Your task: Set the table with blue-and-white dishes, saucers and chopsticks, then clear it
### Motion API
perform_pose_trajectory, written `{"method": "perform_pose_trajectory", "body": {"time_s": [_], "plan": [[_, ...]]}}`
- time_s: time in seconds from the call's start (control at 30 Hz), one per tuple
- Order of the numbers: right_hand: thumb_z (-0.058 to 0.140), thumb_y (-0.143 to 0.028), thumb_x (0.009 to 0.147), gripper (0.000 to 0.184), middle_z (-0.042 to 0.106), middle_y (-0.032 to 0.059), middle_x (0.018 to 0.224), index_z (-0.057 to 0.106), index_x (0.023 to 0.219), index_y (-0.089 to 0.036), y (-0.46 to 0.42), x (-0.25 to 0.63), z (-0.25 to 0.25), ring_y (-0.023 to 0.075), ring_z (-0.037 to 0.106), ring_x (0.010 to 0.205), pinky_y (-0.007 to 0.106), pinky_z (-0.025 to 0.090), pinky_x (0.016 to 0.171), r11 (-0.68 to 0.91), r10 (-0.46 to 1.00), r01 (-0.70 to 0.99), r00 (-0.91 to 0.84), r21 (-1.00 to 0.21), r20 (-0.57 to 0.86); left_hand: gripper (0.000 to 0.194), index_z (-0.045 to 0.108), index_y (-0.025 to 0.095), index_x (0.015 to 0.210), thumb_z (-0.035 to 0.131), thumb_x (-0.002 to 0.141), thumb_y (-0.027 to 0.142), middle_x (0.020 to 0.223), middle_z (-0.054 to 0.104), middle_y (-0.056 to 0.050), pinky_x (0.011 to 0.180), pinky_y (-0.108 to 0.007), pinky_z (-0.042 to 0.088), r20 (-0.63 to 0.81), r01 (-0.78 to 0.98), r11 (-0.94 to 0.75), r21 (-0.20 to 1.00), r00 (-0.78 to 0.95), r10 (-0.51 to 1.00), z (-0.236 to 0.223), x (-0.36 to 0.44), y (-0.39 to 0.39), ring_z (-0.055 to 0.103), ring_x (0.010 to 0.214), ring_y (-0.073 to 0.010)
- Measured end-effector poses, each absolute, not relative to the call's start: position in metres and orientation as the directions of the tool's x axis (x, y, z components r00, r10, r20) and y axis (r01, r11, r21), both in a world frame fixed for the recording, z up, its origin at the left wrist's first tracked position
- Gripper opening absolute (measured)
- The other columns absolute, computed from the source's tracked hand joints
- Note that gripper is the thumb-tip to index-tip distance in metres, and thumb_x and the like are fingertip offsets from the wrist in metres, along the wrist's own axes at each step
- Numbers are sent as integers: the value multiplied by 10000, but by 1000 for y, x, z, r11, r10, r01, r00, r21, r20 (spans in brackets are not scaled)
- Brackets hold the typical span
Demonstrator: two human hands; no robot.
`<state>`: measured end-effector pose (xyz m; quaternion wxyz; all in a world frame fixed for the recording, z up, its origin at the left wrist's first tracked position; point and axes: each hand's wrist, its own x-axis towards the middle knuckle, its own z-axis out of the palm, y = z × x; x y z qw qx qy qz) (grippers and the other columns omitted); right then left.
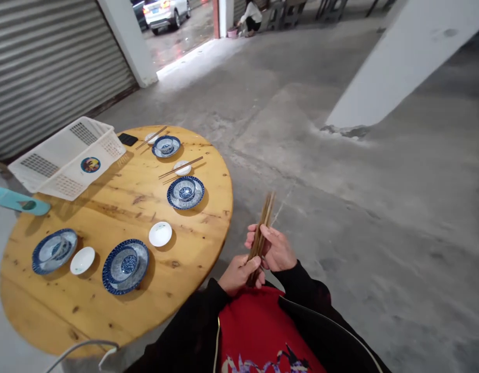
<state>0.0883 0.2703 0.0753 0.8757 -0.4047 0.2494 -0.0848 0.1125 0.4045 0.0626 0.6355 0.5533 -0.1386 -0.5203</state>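
Holding chopsticks (262, 228) beside table (202, 228) on concrete (360, 233)

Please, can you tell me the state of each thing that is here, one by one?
Left hand, gripping the bundle's lower end
Right hand, gripping it higher up
Chopstick bundle, gathered, tilted
Farther two small white dishes, chopsticks across each
Nearer two small white dishes, no chopsticks across
White basket, upright, open-topped
Roller shutter, down
White car, rear lights glowing
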Motion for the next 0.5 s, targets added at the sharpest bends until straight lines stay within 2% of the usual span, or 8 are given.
{"method": "perform_pose_trajectory", "body": {"time_s": [0.13, 0.2, 0.33, 0.5], "plan": [[770, -582, 741, 404, 577, -30, 607, 641, 836, -211, 213, 80, 78, 132, 567, 525, 267, 481, 511, 673, -332, -48, 872, -738, -360, 708, 622, 135, 643, 551, 754, 831, 541, 564, -26, 493, -227, 323, -409, 496, -188, 848, 386, -827, 66, 103, 341, 480, 474, -96], [776, -585, 733, 409, 554, -39, 592, 627, 819, -214, 190, 77, 79, 127, 555, 518, 257, 467, 501, 660, -330, -59, 873, -749, -360, 672, 618, 139, 643, 607, 724, 806, 556, 560, -16, 499, -226, 336, -431, 537, -182, 824, 384, -817, 67, 98, 315, 478, 485, -94], [776, -614, 717, 440, 554, -36, 586, 612, 826, -220, 157, 74, 73, 137, 556, 517, 259, 467, 483, 631, -302, -141, 861, -763, -409, 444, 621, 145, 648, 731, 706, 571, 566, 565, -5, 502, -230, 378, -487, 575, -207, 791, 389, -782, 68, 93, 278, 501, 502, -103], [735, -645, 751, 455, 601, -7, 617, 612, 851, -219, 135, 85, 60, 156, 574, 518, 273, 484, 461, 567, -165, -276, 885, -776, -435, 213, 592, 159, 625, 692, 652, 346, 555, 553, 6, 449, -219, 386, -569, 669, -156, 727, 459, -682, 63, 101, 252, 480, 461, -86]]}}
